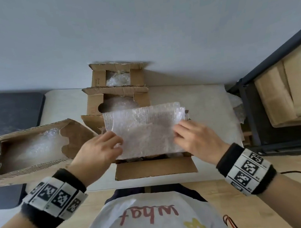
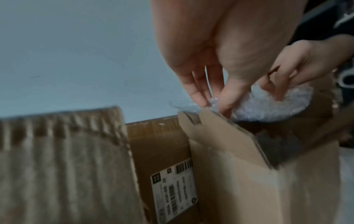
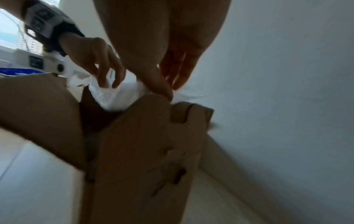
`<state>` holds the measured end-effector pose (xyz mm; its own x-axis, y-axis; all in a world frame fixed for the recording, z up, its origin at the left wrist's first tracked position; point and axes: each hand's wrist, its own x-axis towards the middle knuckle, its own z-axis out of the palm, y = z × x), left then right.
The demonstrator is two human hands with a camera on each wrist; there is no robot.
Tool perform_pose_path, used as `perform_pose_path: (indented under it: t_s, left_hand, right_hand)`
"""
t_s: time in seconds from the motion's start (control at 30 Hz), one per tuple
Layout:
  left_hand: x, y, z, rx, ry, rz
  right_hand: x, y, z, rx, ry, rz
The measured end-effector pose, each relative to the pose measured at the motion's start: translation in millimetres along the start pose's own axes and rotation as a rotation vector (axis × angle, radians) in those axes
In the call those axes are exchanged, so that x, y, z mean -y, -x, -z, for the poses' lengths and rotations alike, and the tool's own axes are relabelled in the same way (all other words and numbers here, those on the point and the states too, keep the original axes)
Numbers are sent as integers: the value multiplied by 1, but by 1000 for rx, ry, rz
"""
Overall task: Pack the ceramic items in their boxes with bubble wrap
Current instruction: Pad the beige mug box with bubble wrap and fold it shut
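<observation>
Bubble wrap point(image 1: 145, 130) pinched between left hand point(image 1: 98, 152) and right hand point(image 1: 200, 142) over open box point(image 1: 155, 168)

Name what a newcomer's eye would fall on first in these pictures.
A bubble wrap sheet at centre, pinched by the left hand and right hand over the nearest box. Behind and to the left stand three open boxes already holding bubble wrap.

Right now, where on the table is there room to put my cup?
Bare table lies right of the boxes, up to the dark shelf. A thin strip runs before the near box. The middle is crowded: stacked boxes, side box, both hands on bubble wrap.
</observation>
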<state>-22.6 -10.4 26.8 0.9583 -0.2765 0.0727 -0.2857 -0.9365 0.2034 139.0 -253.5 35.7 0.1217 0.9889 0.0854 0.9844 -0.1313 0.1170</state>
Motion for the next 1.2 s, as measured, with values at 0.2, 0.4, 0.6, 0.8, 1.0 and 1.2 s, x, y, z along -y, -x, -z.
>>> perform_pose_path:
  t_s: [0.2, 0.4, 0.6, 0.8, 1.0, 1.2]
  left_hand:
    - [-10, -18, -21, 336, -157, 20]
    - [-3, -20, -38, 574, -128, 113]
    - [-5, -32, -44, 723, -174, 72]
    - [-1, -43, -31, 423, -94, 237]
    - [2, -42, -37, 296, -199, 275]
    - [2, -40, -37, 247, -159, 268]
  right_hand:
    - [19, -20, -7, 444, -103, -110]
    - [6, -32, -11, 764, -327, -137]
    - [8, -34, -20, 1074, -260, -86]
    - [5, -32, -22, 558, -184, -248]
    - [11, -27, -40, 475, -112, -319]
    - [16, -26, -34, 366, -68, -364]
